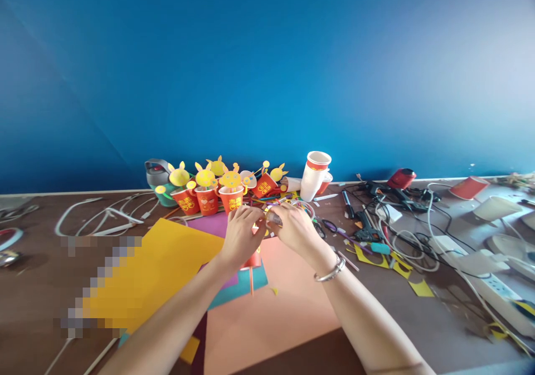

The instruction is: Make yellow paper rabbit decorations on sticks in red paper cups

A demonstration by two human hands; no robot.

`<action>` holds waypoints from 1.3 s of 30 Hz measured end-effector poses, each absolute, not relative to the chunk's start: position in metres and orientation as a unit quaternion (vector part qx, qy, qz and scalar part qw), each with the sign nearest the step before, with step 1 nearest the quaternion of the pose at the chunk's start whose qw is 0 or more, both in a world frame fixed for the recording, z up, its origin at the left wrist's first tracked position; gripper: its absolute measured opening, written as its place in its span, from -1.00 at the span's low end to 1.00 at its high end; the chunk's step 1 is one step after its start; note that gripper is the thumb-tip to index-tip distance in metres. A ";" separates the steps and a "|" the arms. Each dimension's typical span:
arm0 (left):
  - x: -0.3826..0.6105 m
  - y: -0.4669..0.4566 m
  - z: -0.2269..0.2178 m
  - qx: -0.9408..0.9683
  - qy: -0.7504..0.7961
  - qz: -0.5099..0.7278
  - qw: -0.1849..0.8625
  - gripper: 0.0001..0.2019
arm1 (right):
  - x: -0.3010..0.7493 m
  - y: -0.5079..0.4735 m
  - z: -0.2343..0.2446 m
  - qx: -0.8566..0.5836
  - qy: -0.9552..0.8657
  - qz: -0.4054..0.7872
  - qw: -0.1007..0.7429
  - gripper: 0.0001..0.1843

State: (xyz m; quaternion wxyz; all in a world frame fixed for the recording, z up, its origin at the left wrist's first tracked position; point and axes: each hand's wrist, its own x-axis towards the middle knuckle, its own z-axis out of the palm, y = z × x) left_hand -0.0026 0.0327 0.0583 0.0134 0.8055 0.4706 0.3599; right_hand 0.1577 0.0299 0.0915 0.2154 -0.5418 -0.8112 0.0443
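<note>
Over the middle of the paper sheets, my left hand (246,231) and my right hand (295,229) meet with their fingertips close together. Bent fingers of the right hand close on a small clear, brownish roll (274,218) that looks like tape. My left fingers are pinched beside it; what lies between them is hidden. Below and partly behind the left hand is a red paper cup (253,260), with a thin stick (252,283) coming out of its lower end. It cannot be told whether the left hand touches this cup.
Decorated red cups (207,203) with yellow animal heads line the back by the blue wall. A white cup stack (314,177) stands right of them. Glue guns (368,227), cables and a power strip (493,286) crowd the right. A yellow sheet (163,269) and a pink sheet (271,319) lie in front.
</note>
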 end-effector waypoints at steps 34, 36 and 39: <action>-0.001 0.040 0.053 0.704 0.477 0.470 0.236 -0.87 | 0.255 0.088 0.065 -0.790 -0.565 0.083 0.224 -0.70; 0.000 0.041 0.053 0.664 0.459 0.491 0.329 -0.83 | 0.264 0.094 0.053 -0.806 -0.546 0.071 0.216 -0.71; 0.001 0.040 0.055 0.630 0.460 0.508 0.365 -0.81 | 0.270 0.099 0.042 -0.814 -0.534 0.078 0.214 -0.67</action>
